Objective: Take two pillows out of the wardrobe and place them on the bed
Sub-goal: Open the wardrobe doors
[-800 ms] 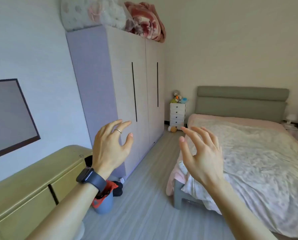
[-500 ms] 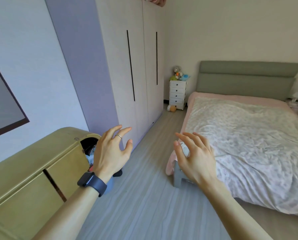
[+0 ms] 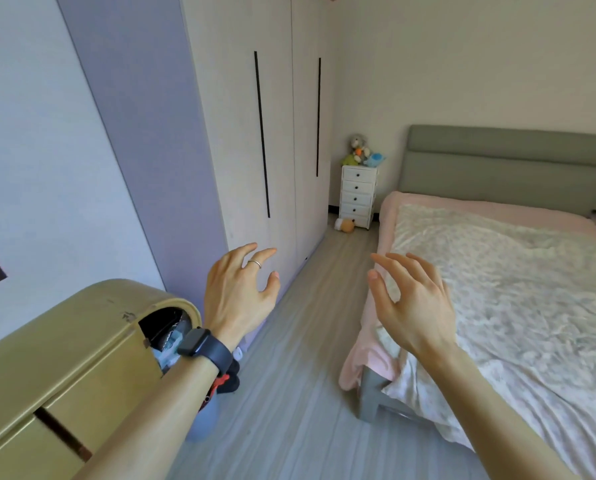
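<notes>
A tall pale wardrobe (image 3: 241, 140) stands against the left wall, its doors closed, with two long black vertical handles. No pillow is visible. The bed (image 3: 518, 282) fills the right side, covered by a light floral quilt over a pink sheet, with a grey-green headboard. My left hand (image 3: 237, 292), wearing a ring and a dark watch, is raised in front of the wardrobe's lower part, fingers spread and holding nothing. Beside the bed's near left corner my right hand (image 3: 410, 303) hovers with its fingers apart, also empty.
A low yellow-green cabinet (image 3: 64, 358) sits at the lower left, with bags on the floor beside it. A white drawer chest (image 3: 357, 195) topped with plush toys stands in the far corner, a small toy at its foot. A strip of grey wood floor (image 3: 310, 358) runs between wardrobe and bed.
The view has tilted down and moved nearer the wardrobe, so the bundles on its top have left the frame. Both hands stay raised, open and empty.
</notes>
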A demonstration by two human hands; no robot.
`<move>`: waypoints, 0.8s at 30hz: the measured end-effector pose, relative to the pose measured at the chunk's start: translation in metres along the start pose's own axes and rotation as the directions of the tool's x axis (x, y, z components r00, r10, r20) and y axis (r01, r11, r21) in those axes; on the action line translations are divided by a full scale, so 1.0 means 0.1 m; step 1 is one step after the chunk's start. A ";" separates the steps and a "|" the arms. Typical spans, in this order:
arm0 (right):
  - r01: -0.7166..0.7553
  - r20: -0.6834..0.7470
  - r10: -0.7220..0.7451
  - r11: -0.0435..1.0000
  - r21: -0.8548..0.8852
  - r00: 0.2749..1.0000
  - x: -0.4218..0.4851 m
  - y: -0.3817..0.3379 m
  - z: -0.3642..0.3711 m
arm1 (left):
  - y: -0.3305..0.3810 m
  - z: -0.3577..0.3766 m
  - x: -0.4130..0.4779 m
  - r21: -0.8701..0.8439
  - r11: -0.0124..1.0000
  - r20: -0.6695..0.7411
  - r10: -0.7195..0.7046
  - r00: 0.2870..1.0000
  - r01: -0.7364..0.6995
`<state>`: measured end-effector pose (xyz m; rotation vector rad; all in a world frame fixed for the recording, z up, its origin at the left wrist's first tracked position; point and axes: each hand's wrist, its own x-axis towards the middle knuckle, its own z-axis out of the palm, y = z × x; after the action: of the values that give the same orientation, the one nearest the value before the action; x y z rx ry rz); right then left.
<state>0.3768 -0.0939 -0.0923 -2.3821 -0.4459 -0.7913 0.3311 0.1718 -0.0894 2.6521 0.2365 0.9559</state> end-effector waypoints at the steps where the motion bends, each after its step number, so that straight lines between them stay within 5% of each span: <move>1: 0.003 -0.001 -0.003 1.000 0.012 1.000 0.12 0.03 0.09 | -0.06 0.09 0.13 0.000 1.000 0.005 -0.004 1.000 0.004; 24: 0.074 0.099 -0.095 0.977 0.202 0.991 3.84 1.04 3.01 | -0.94 2.40 3.69 0.074 0.985 -0.041 -0.157 0.987 0.159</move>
<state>0.8512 0.0604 -0.0916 -2.2387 -0.6435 -0.6254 0.7629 0.2983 -0.0782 2.6395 0.4932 0.9596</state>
